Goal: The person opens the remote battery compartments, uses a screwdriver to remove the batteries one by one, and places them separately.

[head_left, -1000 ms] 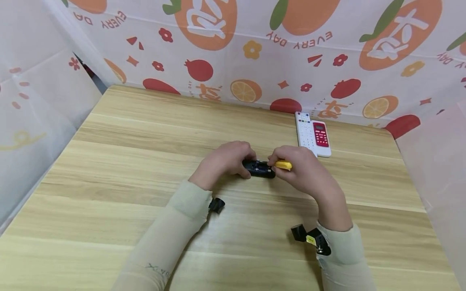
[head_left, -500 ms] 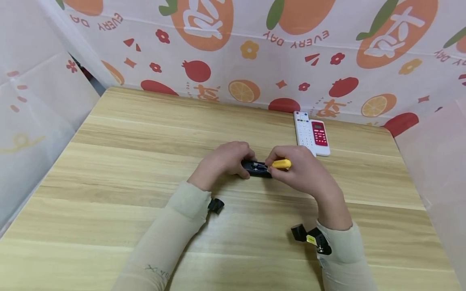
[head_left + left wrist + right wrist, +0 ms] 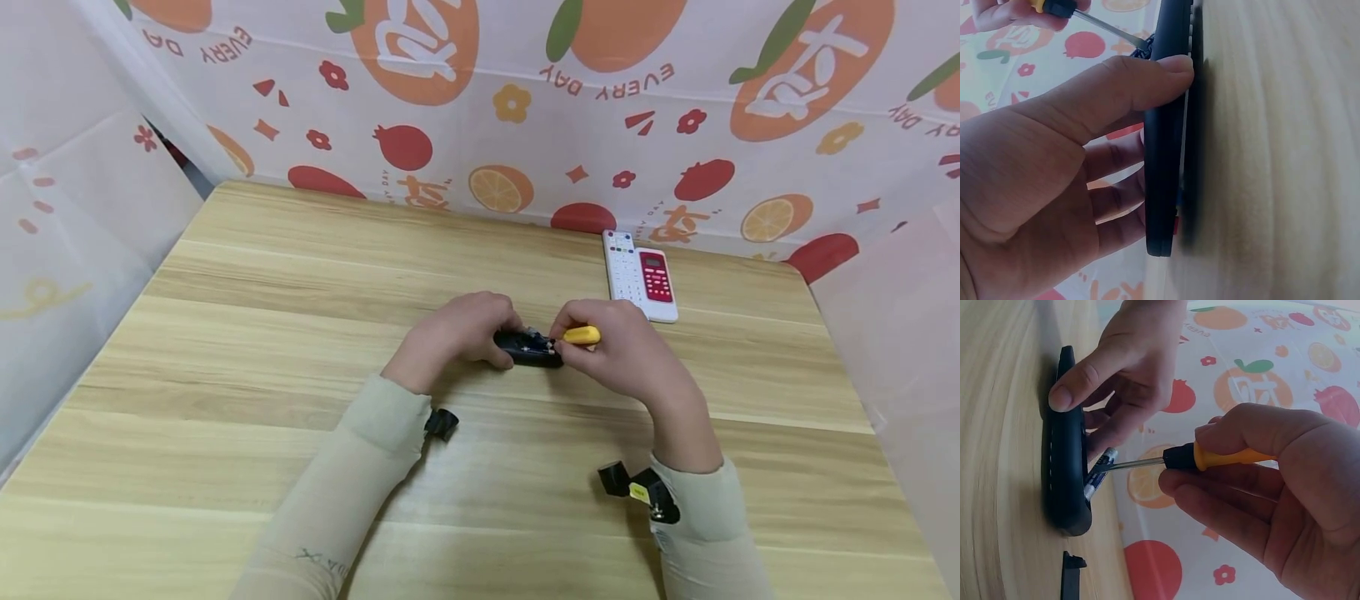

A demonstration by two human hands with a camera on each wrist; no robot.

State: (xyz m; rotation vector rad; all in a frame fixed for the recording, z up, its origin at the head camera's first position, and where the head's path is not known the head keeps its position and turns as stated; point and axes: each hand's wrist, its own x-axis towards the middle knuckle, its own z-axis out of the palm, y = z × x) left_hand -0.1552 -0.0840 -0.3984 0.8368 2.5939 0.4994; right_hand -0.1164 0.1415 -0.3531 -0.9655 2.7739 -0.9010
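Note:
A black remote control [image 3: 528, 358] lies face down near the middle of the table, its battery compartment uncovered on top. My left hand [image 3: 467, 327] grips its left end, thumb on the near side and fingers on the far side. Between thumb and fingers my right hand [image 3: 621, 346] holds a screwdriver [image 3: 582, 336] with a yellow handle and a black collar. In the right wrist view, the thin metal shaft reaches a battery [image 3: 1099, 478], which stands tilted with one end raised out of the compartment. The compartment's inside is mostly hidden in both wrist views.
A white remote [image 3: 622, 265] and a white remote with a red front panel [image 3: 656, 277] lie side by side at the back right. A small black piece [image 3: 1071, 578], like a battery cover, lies beyond the black remote's end. Fruit-printed cloth [image 3: 450, 125] hangs behind the wooden table.
The battery, lying in the compartment earlier, has been levered up at one end by the screwdriver tip. My right hand has shifted slightly; my left hand keeps its hold on the remote.

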